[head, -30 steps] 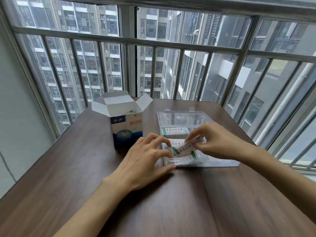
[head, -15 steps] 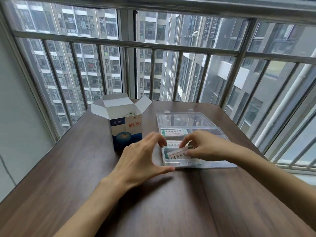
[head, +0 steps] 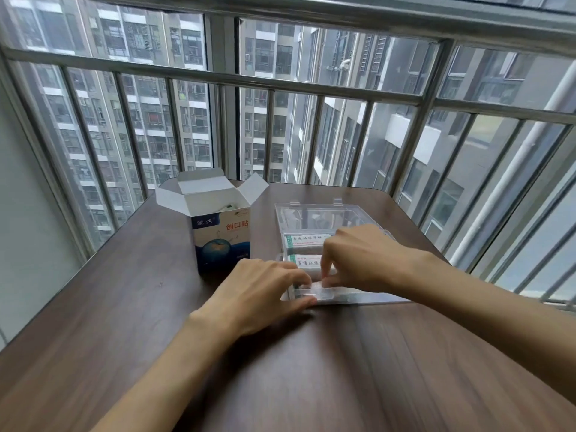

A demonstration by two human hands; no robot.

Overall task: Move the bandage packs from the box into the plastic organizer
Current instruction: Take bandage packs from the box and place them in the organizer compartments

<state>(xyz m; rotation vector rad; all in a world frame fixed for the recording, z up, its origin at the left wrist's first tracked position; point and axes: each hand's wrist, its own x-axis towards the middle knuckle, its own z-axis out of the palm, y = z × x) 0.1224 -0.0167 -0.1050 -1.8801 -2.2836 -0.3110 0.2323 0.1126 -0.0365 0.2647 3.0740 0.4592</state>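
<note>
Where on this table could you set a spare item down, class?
Bare wood lies on the table near the viewer, below both forearms, and left of the box. It is crowded where the left hand and right hand meet at the organizer.

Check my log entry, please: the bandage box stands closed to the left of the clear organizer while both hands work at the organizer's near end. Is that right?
Not quite. The head view shows the bandage box standing open, its top flaps spread. The rest holds: it stands left of the clear organizer, and the left hand and right hand work at the organizer's near end.
</note>
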